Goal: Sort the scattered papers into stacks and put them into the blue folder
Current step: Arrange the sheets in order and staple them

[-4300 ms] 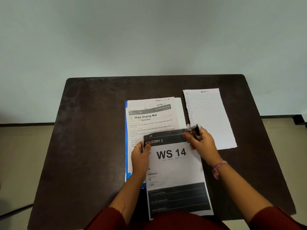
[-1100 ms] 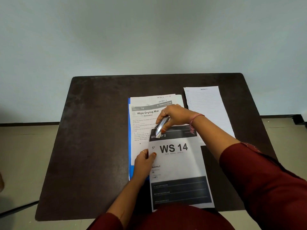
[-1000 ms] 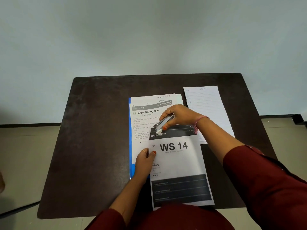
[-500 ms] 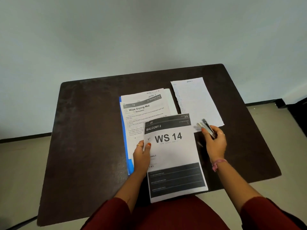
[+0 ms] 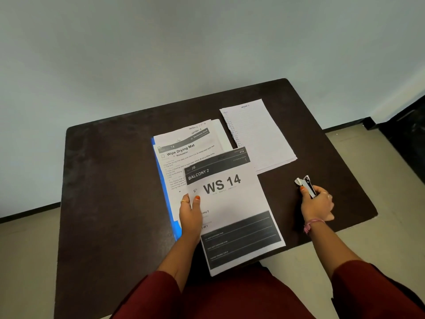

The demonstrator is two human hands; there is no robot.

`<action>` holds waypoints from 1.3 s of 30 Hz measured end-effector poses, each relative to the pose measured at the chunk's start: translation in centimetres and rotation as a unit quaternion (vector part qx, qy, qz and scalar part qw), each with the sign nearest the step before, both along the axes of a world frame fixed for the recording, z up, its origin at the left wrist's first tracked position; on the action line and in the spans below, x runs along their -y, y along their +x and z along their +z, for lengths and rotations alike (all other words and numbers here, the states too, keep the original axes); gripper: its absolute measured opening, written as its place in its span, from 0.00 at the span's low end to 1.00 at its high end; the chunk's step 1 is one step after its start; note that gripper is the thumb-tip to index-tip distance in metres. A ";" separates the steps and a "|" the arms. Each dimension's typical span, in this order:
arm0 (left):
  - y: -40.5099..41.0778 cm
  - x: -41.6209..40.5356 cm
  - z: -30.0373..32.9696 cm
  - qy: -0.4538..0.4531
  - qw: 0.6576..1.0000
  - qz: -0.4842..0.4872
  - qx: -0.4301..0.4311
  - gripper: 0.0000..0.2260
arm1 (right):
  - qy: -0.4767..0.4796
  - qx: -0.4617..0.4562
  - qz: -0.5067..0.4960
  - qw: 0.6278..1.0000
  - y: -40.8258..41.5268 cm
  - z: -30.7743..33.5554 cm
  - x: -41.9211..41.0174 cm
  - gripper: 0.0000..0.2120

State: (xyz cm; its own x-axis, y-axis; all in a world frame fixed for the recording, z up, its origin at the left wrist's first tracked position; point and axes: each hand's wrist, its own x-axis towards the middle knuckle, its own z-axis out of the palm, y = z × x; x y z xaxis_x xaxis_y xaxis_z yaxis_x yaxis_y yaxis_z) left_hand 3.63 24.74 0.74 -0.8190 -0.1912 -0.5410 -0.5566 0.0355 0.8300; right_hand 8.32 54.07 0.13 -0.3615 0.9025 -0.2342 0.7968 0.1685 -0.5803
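While left hand point(image 5: 191, 215) pinches the WS 14 sheet point(image 5: 232, 210) at its nine o'clock edge, right hand point(image 5: 316, 204) grips a small stapler point(image 5: 307, 186) at three o'clock, blue folder point(image 5: 166, 192) mostly hidden under papers point(image 5: 186, 148), lined sheet point(image 5: 257, 134) at one o'clock on table point(image 5: 110, 180).

WS 14 sheet point(image 5: 230, 203) overlaps folder stack point(image 5: 184, 153); lined paper point(image 5: 257, 134) right

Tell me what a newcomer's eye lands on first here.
The bold WS 14 sheet dominates the near middle of the dark table, its lower end overhanging the near edge, with the left hand gripping its left edge. To its right, the right hand holds a small stapler just above the table. Behind, a Wipe Drying Mat sheet lies on the blue folder, and a lined page sits at the far right.
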 end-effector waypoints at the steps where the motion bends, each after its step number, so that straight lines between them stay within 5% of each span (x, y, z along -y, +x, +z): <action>1: 0.1 0.0 0.0 0.002 1.000 0.000 -0.001 0.16 | 0.000 0.009 0.000 1.000 0.1 0.0 -0.1 0.18; 8: 0.1 -0.3 -0.4 0.013 1.000 0.019 0.013 0.16 | -0.011 0.083 0.014 0.996 -0.7 1.4 0.1 0.19; 12: -0.6 -1.0 0.4 0.039 0.998 0.037 -0.019 0.15 | 0.026 0.010 0.117 0.993 -1.6 3.7 1.1 0.21; 15: -1.8 -2.2 1.3 0.071 0.995 0.051 -0.041 0.14 | -0.147 -0.089 0.207 0.963 -2.3 6.0 2.2 0.17; 19: -3.9 -4.2 2.5 0.084 0.993 0.062 -0.057 0.13 | -0.358 -0.109 0.248 0.894 -3.3 7.3 2.5 0.12; 23: -5.9 -6.3 3.7 0.096 0.991 0.058 -0.069 0.13 | -0.314 -0.064 0.327 0.889 -4.4 6.3 0.3 0.25; 28: -7.0 -9.1 4.9 0.199 0.980 0.019 0.003 0.06 | -0.305 -0.101 0.300 0.898 -6.7 6.4 -3.3 0.18; 39: -8.2 -15.4 3.8 0.125 0.989 -0.078 0.022 0.16 | -0.259 -0.068 0.304 0.914 -14.4 5.6 -9.8 0.14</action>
State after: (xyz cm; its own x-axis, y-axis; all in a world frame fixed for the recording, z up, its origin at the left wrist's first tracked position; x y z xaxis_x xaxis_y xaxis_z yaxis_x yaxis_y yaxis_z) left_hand -4.56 40.17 4.50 -0.8029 0.0802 -0.5907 -0.5959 -0.0794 0.7991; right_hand -6.08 63.87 5.71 -0.8175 0.3055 -0.4882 0.5610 0.2310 -0.7949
